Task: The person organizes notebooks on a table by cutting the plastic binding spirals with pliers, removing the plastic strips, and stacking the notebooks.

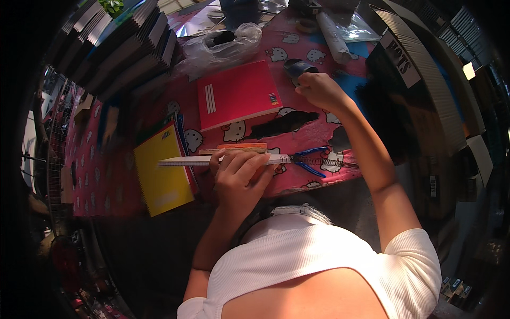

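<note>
My left hand is closed around a notebook held on edge, its page edges facing up. A dark wire spiral runs along its spine and sticks out past the right end. Blue-handled pliers lie on the table beneath the coil. An orange block-like thing sits just behind the notebook. My right hand is raised further off with its fingers curled closed; whatever they hold, if anything, is hidden. Near it is a dark rounded object.
A red notebook lies mid-table, with a yellow spiral notebook on others at left. Tall notebook stacks stand far left. Clear plastic bags and a white roll lie at the back; a cardboard box stands right.
</note>
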`<action>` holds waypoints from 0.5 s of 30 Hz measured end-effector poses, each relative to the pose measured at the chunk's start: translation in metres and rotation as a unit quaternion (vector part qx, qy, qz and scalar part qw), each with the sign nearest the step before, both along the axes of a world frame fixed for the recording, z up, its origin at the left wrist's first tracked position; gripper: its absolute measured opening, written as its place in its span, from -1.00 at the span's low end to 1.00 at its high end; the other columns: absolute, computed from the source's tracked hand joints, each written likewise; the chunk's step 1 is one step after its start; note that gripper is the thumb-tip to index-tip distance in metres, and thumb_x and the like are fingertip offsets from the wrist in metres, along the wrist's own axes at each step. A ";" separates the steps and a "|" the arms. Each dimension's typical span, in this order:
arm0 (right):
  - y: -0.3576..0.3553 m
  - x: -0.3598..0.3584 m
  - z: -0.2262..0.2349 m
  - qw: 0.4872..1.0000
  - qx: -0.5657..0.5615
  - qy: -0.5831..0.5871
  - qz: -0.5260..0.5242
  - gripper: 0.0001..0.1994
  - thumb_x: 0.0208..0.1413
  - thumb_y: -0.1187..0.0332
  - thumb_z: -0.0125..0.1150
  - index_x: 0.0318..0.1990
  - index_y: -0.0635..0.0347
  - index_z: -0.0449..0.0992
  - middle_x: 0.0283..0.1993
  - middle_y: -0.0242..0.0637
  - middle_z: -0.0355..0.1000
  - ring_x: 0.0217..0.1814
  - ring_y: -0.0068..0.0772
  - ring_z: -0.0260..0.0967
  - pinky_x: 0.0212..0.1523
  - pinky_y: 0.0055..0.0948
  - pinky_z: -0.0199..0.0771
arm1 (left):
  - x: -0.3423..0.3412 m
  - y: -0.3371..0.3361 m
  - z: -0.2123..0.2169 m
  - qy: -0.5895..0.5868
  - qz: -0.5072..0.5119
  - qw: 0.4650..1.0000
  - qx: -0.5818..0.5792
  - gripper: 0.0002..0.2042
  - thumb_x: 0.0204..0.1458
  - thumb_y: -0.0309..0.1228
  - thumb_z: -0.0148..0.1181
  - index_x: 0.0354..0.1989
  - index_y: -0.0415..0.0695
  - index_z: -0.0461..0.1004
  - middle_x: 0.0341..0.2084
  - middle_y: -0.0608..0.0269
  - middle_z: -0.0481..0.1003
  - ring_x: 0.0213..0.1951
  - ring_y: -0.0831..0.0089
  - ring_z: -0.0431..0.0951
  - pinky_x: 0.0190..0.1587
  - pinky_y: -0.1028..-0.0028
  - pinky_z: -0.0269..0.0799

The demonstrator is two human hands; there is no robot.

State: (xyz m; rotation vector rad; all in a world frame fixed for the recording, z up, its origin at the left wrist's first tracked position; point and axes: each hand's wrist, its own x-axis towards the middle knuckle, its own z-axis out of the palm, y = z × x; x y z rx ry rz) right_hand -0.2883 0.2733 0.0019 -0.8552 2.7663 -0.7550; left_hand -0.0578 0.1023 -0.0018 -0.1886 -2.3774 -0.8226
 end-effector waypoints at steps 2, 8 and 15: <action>-0.005 -0.050 -0.050 0.983 0.133 0.071 -0.100 -0.67 0.06 0.19 0.20 -0.16 0.28 0.50 -0.22 -0.01 0.52 -0.10 -0.05 0.50 -0.10 -0.21 0.49 | 0.001 0.004 -0.003 0.005 0.022 0.999 0.027 -0.73 -0.22 -0.34 0.44 -0.30 -0.05 0.58 -0.40 0.38 0.57 -0.24 0.39 0.52 0.13 0.21 0.11; 0.003 -0.067 -0.089 0.989 0.072 0.044 -0.120 -0.60 -0.13 0.29 0.27 -0.09 0.25 0.47 -0.19 0.01 0.51 -0.12 -0.09 0.51 -0.07 -0.25 0.47 | 0.003 -0.004 0.000 0.000 0.092 0.995 -0.036 -0.64 -0.26 -0.26 0.47 -0.24 -0.03 0.57 -0.37 0.35 0.58 -0.18 0.38 0.54 0.26 0.12 0.00; 0.016 0.068 -0.036 0.927 -0.291 -0.107 0.210 -0.48 -0.26 0.48 0.39 -0.05 0.37 0.38 -0.13 -0.11 0.48 -0.09 -0.39 0.44 -0.07 -0.46 0.41 | -0.006 -0.006 0.002 0.000 0.071 0.997 -0.039 -0.75 -0.29 -0.28 0.49 -0.38 0.00 0.62 -0.38 0.37 0.59 -0.16 0.40 0.54 0.32 0.11 -0.13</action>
